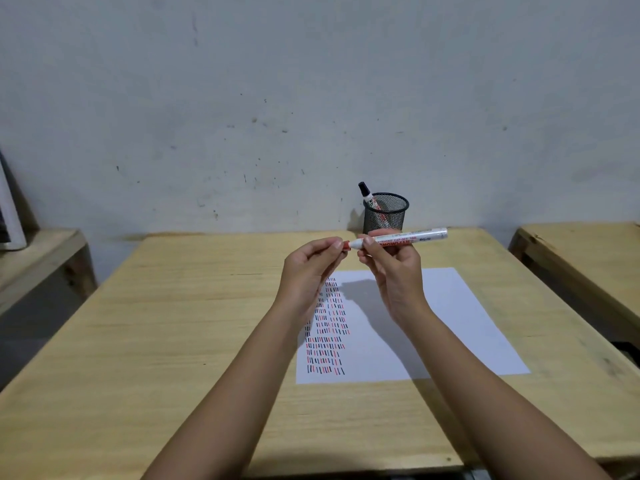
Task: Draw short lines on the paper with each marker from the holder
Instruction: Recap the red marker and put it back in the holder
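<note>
A white-barrelled red marker (412, 236) is held level above the table, its barrel gripped in my right hand (394, 268). My left hand (310, 268) pinches the red cap (346, 245) at the marker's left end. Below the hands lies a white paper (450, 323) with several rows of short red and black lines down its left side. At the table's back edge stands a black mesh holder (386, 213), and a black-capped marker (366, 192) leans out of it to the left.
The wooden table (173, 323) stands against a grey wall. Another wooden table (588, 251) is at the right, and a low wooden bench (38, 258) with a leaning white board is at the left.
</note>
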{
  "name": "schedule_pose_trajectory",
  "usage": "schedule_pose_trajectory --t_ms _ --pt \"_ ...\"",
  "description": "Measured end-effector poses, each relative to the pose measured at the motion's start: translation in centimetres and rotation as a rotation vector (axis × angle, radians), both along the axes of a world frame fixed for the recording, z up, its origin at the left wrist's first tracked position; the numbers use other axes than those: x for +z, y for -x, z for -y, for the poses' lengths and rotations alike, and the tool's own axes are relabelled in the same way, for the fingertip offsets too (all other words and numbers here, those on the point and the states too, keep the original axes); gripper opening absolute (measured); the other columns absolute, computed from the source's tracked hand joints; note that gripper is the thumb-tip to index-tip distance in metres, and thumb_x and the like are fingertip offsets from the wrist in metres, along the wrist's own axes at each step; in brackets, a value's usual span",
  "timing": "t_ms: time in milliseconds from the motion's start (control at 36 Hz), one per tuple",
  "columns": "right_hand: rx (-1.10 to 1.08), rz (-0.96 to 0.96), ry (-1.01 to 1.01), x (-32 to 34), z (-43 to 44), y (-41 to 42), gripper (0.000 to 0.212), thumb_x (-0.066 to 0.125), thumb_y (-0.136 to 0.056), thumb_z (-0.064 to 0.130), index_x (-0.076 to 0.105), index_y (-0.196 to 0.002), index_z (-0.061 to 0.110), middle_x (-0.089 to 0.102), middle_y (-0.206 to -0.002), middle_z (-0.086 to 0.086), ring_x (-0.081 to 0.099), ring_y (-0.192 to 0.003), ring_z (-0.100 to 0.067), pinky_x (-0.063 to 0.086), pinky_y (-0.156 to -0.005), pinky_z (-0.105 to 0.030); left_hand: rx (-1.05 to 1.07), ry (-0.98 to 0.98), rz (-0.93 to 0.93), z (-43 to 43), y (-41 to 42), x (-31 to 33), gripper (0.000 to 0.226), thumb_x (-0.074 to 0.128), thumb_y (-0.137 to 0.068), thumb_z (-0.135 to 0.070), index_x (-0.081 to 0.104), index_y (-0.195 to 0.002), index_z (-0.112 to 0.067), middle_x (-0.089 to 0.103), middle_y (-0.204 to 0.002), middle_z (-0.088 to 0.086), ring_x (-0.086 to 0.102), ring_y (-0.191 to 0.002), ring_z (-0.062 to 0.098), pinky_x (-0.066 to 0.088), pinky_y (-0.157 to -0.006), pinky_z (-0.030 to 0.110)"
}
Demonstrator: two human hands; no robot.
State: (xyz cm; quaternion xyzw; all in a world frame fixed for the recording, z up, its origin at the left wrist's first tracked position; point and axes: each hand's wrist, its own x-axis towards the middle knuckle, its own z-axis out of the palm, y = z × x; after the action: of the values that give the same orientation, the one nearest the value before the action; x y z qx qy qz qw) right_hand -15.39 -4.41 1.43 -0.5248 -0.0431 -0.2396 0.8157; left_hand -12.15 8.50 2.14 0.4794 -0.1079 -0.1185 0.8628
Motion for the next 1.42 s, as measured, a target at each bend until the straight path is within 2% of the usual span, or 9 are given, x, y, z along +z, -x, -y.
schedule_pose_trajectory --t_ms 194,389,556,694,861,1028,1167,1306,1417 --pt "-0.021 0.031 0.088 -0.7 0.1 0.1 0.010 0.061 -0.082 -0.001 0.057 -0.090 0.002 0.066 -0.075 -0.010 0.062 -0.063 -0.014 0.051 -0.064 -0.021 0.011 -0.026 0.033 0.0 0.5 -0.2 0.008 0.065 -0.081 0.000 0.069 -0.085 -0.006 0.076 -0.071 0.001 0.071 -0.069 0.008 0.054 -0.067 0.013" --pt "-0.018 0.059 0.112 -0.7 0.0 0.1 0.011 0.063 -0.080 0.001 0.056 -0.084 0.009 0.070 -0.071 0.003 0.061 -0.061 -0.010 0.051 -0.064 -0.020 0.053 -0.142 0.150 -0.2 0.4 -0.1 0.010 0.070 -0.079 -0.006 0.073 -0.080 -0.015 0.076 -0.074 0.002 0.072 -0.072 0.010 0.054 -0.070 0.014" --pt "0.129 0.000 0.140 -0.1 0.2 0.4 0.019 0.067 -0.073 0.013 0.060 -0.088 0.004 0.069 -0.083 -0.011 0.065 -0.072 -0.014 0.053 -0.072 -0.023 0.086 -0.102 0.117 -1.3 0.1 -0.5 0.009 0.074 -0.075 -0.008 0.076 -0.081 -0.015 0.077 -0.080 0.006 0.072 -0.077 0.014 0.054 -0.072 0.016" --pt "0.082 -0.024 0.058 0.9 1.0 0.5 0.010 0.062 -0.079 0.001 0.067 -0.085 0.008 0.072 -0.069 0.001 0.067 -0.067 -0.011 0.053 -0.067 -0.017 0.145 -0.053 0.108 -2.4 -0.7 0.7 0.013 0.069 -0.076 0.001 0.070 -0.087 -0.007 0.076 -0.073 0.003 0.071 -0.069 0.011 0.056 -0.070 0.015" --pt "0.068 -0.049 0.175 1.6 2.3 0.7 0.024 0.077 -0.061 0.018 0.074 -0.084 0.014 0.074 -0.075 -0.003 0.068 -0.075 -0.017 0.054 -0.073 -0.021 0.175 -0.050 0.136 -2.3 -1.3 2.5 0.013 0.068 -0.076 0.004 0.067 -0.086 -0.004 0.075 -0.069 0.003 0.071 -0.069 0.012 0.057 -0.076 0.018" --pt "-0.020 -0.080 0.423 3.2 4.1 0.1 0.023 0.074 -0.069 -0.005 0.070 -0.091 -0.003 0.070 -0.089 -0.026 0.065 -0.081 -0.031 0.052 -0.085 -0.043 0.198 -0.155 0.251 -1.1 -2.8 4.6 0.013 0.072 -0.075 0.001 0.070 -0.085 -0.008 0.075 -0.071 0.002 0.070 -0.077 0.016 0.055 -0.084 0.023" --pt "-0.075 -0.148 0.805 4.8 5.2 -1.4 0.025 0.073 -0.071 -0.002 0.071 -0.094 0.007 0.072 -0.086 -0.013 0.066 -0.070 -0.009 0.051 -0.065 -0.014 0.197 -0.321 0.414 1.4 -4.3 6.5 0.013 0.074 -0.074 -0.003 0.071 -0.086 -0.009 0.074 -0.069 -0.002 0.070 -0.072 0.006 0.052 -0.072 0.013" --pt "-0.130 -0.159 0.979 5.8 6.4 -3.6 0.018 0.069 -0.072 0.003 0.070 -0.088 0.012 0.071 -0.078 0.004 0.064 -0.069 -0.002 0.049 -0.067 -0.010 0.189 -0.417 0.543 4.1 -6.0 7.7 0.012 0.073 -0.079 -0.017 0.071 -0.090 -0.016 0.073 -0.076 -0.007 0.069 -0.079 0.004 0.051 -0.077 0.014" --pt "-0.312 -0.123 0.905 7.0 8.6 -5.7 0.013 0.071 -0.073 0.005 0.065 -0.084 0.009 0.072 -0.082 -0.007 0.066 -0.076 -0.016 0.053 -0.073 -0.023 0.272 -0.526 0.573 4.8 -8.3 6.1 0.010 0.069 -0.082 -0.032 0.071 -0.083 -0.022 0.069 -0.077 -0.013 0.062 -0.073 -0.002 0.046 -0.072 0.013"
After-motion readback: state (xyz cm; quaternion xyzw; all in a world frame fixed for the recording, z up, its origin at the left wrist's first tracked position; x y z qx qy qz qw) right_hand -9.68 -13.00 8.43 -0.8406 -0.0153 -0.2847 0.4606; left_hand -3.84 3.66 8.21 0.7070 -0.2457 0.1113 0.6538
